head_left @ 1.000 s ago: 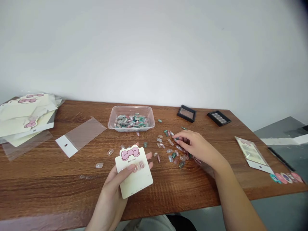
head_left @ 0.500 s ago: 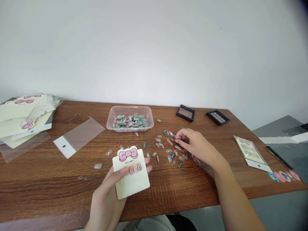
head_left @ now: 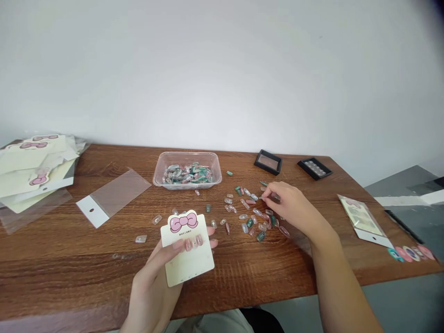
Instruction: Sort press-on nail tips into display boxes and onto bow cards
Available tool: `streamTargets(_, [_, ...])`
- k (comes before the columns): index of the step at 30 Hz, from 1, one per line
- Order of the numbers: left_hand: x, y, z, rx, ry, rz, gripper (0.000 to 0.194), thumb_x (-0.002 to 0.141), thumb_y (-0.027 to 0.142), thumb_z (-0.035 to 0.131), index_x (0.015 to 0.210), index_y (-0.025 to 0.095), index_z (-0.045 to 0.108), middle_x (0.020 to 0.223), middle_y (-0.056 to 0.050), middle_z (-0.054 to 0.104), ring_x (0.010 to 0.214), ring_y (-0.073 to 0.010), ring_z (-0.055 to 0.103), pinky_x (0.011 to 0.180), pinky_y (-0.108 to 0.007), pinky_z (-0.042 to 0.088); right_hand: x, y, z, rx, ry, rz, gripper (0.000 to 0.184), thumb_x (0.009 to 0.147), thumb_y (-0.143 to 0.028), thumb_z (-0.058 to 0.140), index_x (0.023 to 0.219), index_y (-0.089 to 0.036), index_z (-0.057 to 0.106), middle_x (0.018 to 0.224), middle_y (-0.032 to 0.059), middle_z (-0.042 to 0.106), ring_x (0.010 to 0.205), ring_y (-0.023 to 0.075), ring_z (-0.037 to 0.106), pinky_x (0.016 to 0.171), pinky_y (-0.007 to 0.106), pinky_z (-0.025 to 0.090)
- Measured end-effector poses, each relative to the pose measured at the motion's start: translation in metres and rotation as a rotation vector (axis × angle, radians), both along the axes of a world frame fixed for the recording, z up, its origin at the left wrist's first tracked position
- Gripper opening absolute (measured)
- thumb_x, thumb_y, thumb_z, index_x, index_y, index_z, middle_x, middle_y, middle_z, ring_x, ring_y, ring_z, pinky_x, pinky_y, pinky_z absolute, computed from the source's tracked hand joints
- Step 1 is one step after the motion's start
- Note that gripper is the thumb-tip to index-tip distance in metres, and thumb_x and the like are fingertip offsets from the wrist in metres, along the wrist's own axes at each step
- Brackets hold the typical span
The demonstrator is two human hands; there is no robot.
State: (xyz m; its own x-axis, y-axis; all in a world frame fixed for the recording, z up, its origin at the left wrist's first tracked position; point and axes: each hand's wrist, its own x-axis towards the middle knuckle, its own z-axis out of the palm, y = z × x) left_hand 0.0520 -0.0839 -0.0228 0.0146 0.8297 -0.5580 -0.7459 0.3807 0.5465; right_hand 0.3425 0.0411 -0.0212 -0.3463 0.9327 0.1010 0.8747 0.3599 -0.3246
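"What does the left hand point(head_left: 154, 277) have?"

"A cream square card point(head_left: 189, 266) with a pink bow printed at its top. The hand grips it firmly, thumb across the front and fingertips curling round the right edge, and holds it tilted over the near part of the worktop. A short row of small pink press-on nails point(head_left: 192, 243) sits on the card beside the thumb."

"And the right hand point(head_left: 291, 206)?"

"It's out over the nails, mostly closed, with the thumb and fingertips point(head_left: 267, 190) pinched together. Something thin may be between them, but it's too small to be sure."

"What's under it?"

"A loose scatter of glossy press-on nails point(head_left: 251, 217) in green, pink and clear tones, lying on the brown wood-grain worktop point(head_left: 104, 273). The hand is just above them, and a few lie out towards the card."

"Anything further off?"

"Behind them stands a clear rectangular plastic tray point(head_left: 187, 155) heaped with more nails. To the left lies a clear cellophane bag point(head_left: 118, 194) with a white header, and beyond it a stack of cream cards and cellophane bags point(head_left: 38, 166) at the worktop's edge. Two shallow black display boxes point(head_left: 268, 162) sit at the back, and a bagged card point(head_left: 360, 219) lies to the right."
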Motion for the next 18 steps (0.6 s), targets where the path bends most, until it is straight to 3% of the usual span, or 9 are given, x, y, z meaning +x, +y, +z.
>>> streamTargets(5, [0.000,-0.001,-0.001,0.008,-0.011,0.012,0.081,0.083,0.030,0.068,0.156,0.013,0.036,0.117,-0.019,0.077,0.110,-0.0428,0.071,0.112,-0.059,0.038,0.004,-0.001,-0.002,-0.071,0.025,0.073,0.009,0.089,-0.018,0.059,0.091,-0.025,0.064,0.094,0.0012,0.069,0.092,0.0222,0.062,0.082,0.036,0.046])
streamTargets(9, [-0.001,-0.001,-0.001,0.009,-0.022,0.003,0.080,0.083,0.030,0.069,0.155,0.014,0.039,0.116,-0.018,0.078,0.110,-0.0426,0.071,0.110,-0.057,0.041,0.006,-0.004,0.000,-0.118,0.068,0.078,0.018,0.090,-0.018,0.058,0.104,-0.027,0.066,0.098,0.0015,0.068,0.096,0.0224,0.062,0.085,0.037,0.048])
streamTargets(18, [-0.001,0.000,0.001,0.006,-0.009,-0.016,0.084,0.080,0.033,0.073,0.155,0.015,0.039,0.114,-0.017,0.078,0.109,-0.0428,0.071,0.108,-0.055,0.042,-0.015,-0.005,0.001,-0.045,0.055,0.161,0.015,0.096,-0.028,0.061,0.102,-0.028,0.076,0.099,0.0064,0.066,0.097,0.0257,0.061,0.087,0.042,0.050])
